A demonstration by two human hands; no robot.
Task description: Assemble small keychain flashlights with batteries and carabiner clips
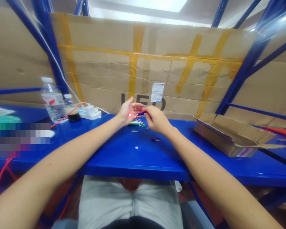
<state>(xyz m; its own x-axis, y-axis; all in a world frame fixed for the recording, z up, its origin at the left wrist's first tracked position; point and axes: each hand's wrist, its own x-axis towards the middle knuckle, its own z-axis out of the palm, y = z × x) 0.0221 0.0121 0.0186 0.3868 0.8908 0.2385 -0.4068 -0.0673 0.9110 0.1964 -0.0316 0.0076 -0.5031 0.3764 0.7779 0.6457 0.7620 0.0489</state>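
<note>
My right hand (156, 118) is closed around a small purple laser pointer (141, 114), its front end turned toward my left hand (128, 113). The left palm is open and held up, with the fingers stretched out toward the right hand. A bright red spot shines on that palm. Beneath the hands lies a bunch of shiny green and purple metal pieces (137, 122), partly covered. Several small round metal discs (134, 131) lie just in front of them. Nearer to me are a dark purple carabiner clip (155, 139) and a whitish disc (136, 147).
An open cardboard box (219, 140) stands on the blue table (109, 159) at the right. On the left are a water bottle (53, 100), a smaller dark-liquid bottle (72, 111), a white power strip (90, 113) and red cable. A large cardboard sheet (105, 73) closes off the back.
</note>
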